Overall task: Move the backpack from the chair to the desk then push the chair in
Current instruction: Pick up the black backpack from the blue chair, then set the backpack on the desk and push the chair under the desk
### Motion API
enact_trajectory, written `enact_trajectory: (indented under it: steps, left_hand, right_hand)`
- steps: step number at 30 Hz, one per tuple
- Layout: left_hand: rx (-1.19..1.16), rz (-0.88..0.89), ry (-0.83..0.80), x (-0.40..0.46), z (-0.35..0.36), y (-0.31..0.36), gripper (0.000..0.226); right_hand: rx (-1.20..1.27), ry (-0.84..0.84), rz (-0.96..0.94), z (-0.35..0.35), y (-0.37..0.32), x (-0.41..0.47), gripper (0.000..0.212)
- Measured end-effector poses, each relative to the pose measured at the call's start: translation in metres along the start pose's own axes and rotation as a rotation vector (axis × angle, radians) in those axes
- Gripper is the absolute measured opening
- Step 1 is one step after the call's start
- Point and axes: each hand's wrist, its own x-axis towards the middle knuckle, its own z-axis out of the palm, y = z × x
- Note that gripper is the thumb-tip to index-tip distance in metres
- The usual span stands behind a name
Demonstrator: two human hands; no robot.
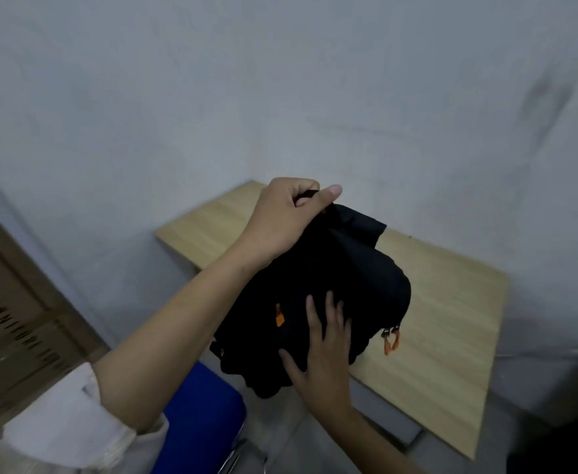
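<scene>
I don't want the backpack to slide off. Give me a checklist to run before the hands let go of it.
1. Left hand gripping the top handle: ok.
2. Right hand flat against the side of the backpack: ok.
3. Backpack fully over the desk: not ok, its lower end hangs past the near edge.
4. Backpack's weight resting on the desk: cannot tell.
5. Free desk surface behind the backpack: ok.
6. Chair pushed in: not ok, the blue seat is out, near the person.

The backpack (318, 295) hides the desk (451, 302) surface beneath it. Below the backpack, the chair (202, 419) is cut off by the frame edge.
</scene>
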Motion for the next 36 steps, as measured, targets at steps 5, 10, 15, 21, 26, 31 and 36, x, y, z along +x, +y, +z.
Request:
enact_trajectory:
  steps: [5,10,15,21,26,31,36]
  left_hand:
    - [-0.001,0.080,-0.190,0.068,0.055,-0.002,0.055]
    - [-0.063,-0.001,-0.260,0.128,0.117,-0.021,0.055]
    - [-0.018,-0.069,-0.325,0.162,0.172,-0.051,0.055]
    - [0.084,-0.018,-0.404,0.198,0.207,-0.075,0.043]
    - [0.184,0.134,-0.522,0.237,0.235,-0.100,0.023]
    - [0.266,0.268,-0.665,0.262,0.268,-0.131,0.025]
    - [0.387,0.405,-0.841,0.262,0.297,-0.174,0.027]
  right_hand:
    - [-0.056,0.005,0.008,-0.023,0.044,0.038,0.090]
    - [-0.089,0.006,0.065,-0.043,0.112,0.072,0.098]
    - [-0.244,-0.061,0.156,-0.061,0.184,0.096,0.099]
    - [-0.415,-0.173,0.189,-0.070,0.248,0.129,0.098]
    - [-0.504,-0.168,0.339,-0.058,0.279,0.168,0.095]
    - [-0.529,-0.237,0.450,-0.063,0.323,0.194,0.092]
    - [-0.558,-0.345,0.517,-0.063,0.366,0.206,0.072]
